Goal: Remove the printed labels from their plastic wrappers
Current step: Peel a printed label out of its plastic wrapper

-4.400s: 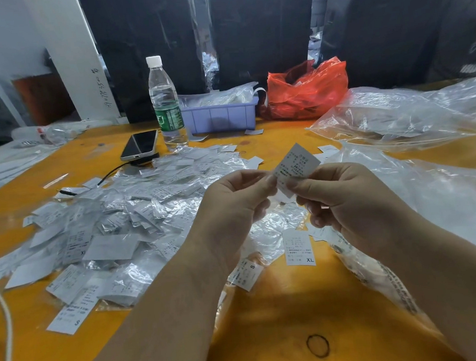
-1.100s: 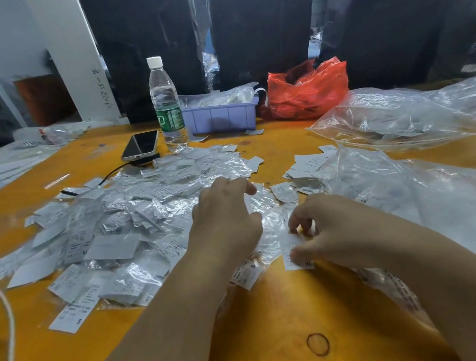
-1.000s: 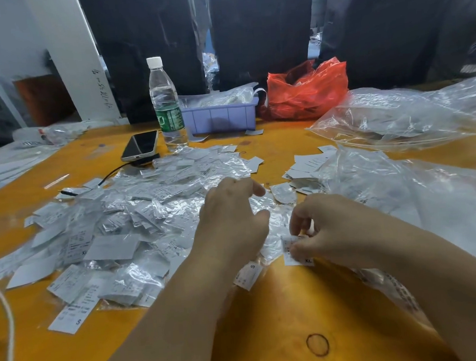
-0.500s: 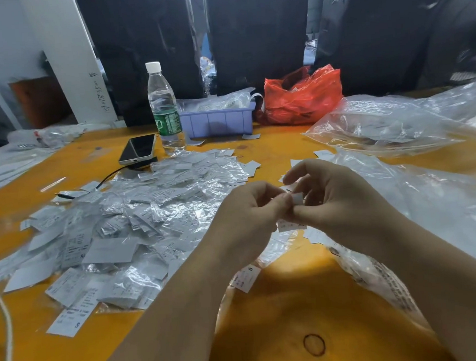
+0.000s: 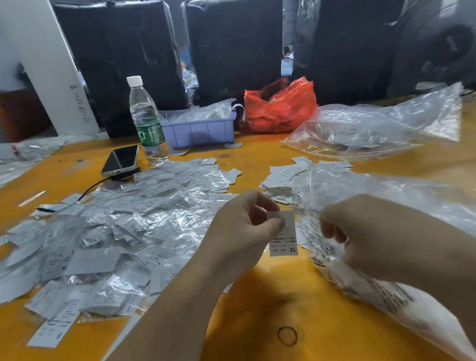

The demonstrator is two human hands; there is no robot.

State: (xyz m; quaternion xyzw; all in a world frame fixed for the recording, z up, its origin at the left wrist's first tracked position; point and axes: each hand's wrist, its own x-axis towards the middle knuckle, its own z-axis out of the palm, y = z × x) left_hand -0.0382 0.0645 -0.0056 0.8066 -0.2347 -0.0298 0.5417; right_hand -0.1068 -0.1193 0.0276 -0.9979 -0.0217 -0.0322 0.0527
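My left hand point(image 5: 243, 230) pinches a small white printed label point(image 5: 283, 239) marked XL by its upper left edge, above the orange table point(image 5: 256, 300). It hangs upright. My right hand point(image 5: 356, 237) is just to its right, apart from it, with fingers curled. Whether they hold a clear wrapper is not visible. A wide pile of labels in clear plastic wrappers point(image 5: 116, 231) covers the table to the left. A small heap of bare labels point(image 5: 284, 174) lies beyond my hands.
A large clear bag point(image 5: 401, 197) holding labels lies under my right forearm, another clear bag point(image 5: 368, 129) behind it. At the back stand a water bottle point(image 5: 147, 122), a phone point(image 5: 121, 160), a purple bin point(image 5: 199, 132) and a red bag point(image 5: 279, 107). A rubber band point(image 5: 287, 336) lies near me.
My hands went down to the table, picked up the XL label and raised it together. My right hand has now let go and drawn away to the right; my left keeps the label.
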